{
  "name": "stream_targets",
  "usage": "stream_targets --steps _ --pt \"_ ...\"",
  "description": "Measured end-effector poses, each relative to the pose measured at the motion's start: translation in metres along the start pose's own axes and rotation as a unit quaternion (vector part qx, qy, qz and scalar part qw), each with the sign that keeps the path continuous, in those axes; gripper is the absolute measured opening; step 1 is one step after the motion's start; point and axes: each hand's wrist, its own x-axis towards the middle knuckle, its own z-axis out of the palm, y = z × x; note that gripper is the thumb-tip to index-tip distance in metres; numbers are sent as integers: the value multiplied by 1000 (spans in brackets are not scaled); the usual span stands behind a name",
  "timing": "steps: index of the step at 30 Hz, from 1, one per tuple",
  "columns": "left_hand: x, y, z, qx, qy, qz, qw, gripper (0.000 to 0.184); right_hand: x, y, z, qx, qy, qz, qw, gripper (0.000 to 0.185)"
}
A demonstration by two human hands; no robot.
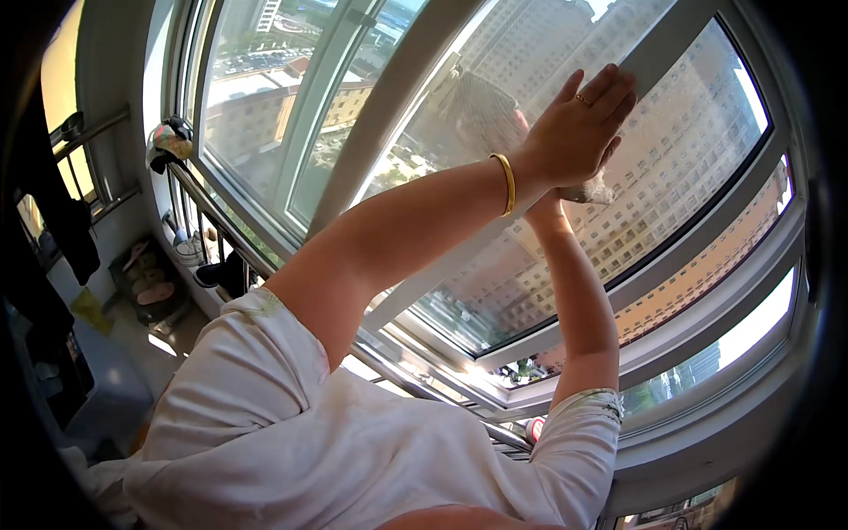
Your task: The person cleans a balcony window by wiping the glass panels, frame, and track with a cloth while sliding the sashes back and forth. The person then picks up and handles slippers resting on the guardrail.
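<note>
My left hand (579,128), with a ring on one finger and a gold bangle (506,184) at the wrist, lies with fingers stretched out against the sash frame (662,53) of a window. Just below it is my right hand (549,205), mostly hidden behind the left hand and wrist. A greyish cloth (594,191) shows beside the right hand, against the glass pane (645,177); the right hand appears to grip it, though its fingers are out of sight. A pale, cloth-like shape (486,110) appears in the neighbouring pane, perhaps a reflection.
Metal railings (225,225) run along the window's lower side. A cap (170,141) hangs on the rail at left, and shoes (150,287) lie in a box on the floor. A grey-blue bin-like container (110,389) stands at lower left. Tall buildings are outside.
</note>
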Motion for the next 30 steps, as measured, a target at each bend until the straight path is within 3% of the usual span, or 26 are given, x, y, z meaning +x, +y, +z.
stream_targets --steps 2,4,7,8,9,10,11,12,14,17,19,20,21,23,25,26,28,30 --pt "-9 -3 -7 7 -23 3 1000 55 -36 -63 13 -11 -144 1 990 61" --pt "-24 -5 -10 4 -48 0 999 57 -84 -43 59 101 -205 -32 973 64" --pt "-47 -6 -18 2 -74 -13 997 61 -58 -54 28 -41 -270 27 962 67" --pt "-56 -5 -19 7 -76 -16 997 62 -54 -30 30 -101 -126 4 987 70" --pt "-63 -5 -19 11 -80 -20 997 64 -26 -47 -18 -119 -51 84 988 69" --pt "-68 -6 -20 9 -84 -22 996 65 0 -40 -43 -81 124 14 989 53" --pt "-71 -6 -20 6 -87 -23 996 67 25 -15 -68 -256 186 -82 945 52" --pt "-73 -7 -20 4 -91 -24 996 68 42 16 -90 -429 97 45 897 56" --pt "-74 -7 -23 -13 -94 -25 995 69 83 75 -122 -446 275 -1 852 60" --pt "-74 -11 -21 -14 -93 -17 995 69 138 87 -108 -431 334 65 836 52" --pt "-73 -10 -24 -9 -96 -22 995 69 128 27 -114 -442 301 1 845 47" --pt "-72 -9 -24 -8 -97 -23 995 69 112 -31 -119 -454 248 -87 851 44" --pt "-74 -9 -21 -4 -83 -18 996 69 95 10 -77 -133 258 -29 957 41" --pt "-77 -12 -14 4 -54 -5 998 68 66 48 -39 119 219 51 967 38" --pt "-75 -12 -15 -12 -61 -8 998 67 24 22 -50 -51 163 91 981 37" --pt "-75 -12 -17 -19 -64 -11 998 67 10 5 -70 -352 192 -95 911 41" --pt "-74 -10 -21 -14 -86 -16 996 66 -30 21 -89 -398 301 36 866 42" --pt "-74 -10 -19 -13 -84 -18 996 67 -65 38 -128 -394 305 181 848 44"
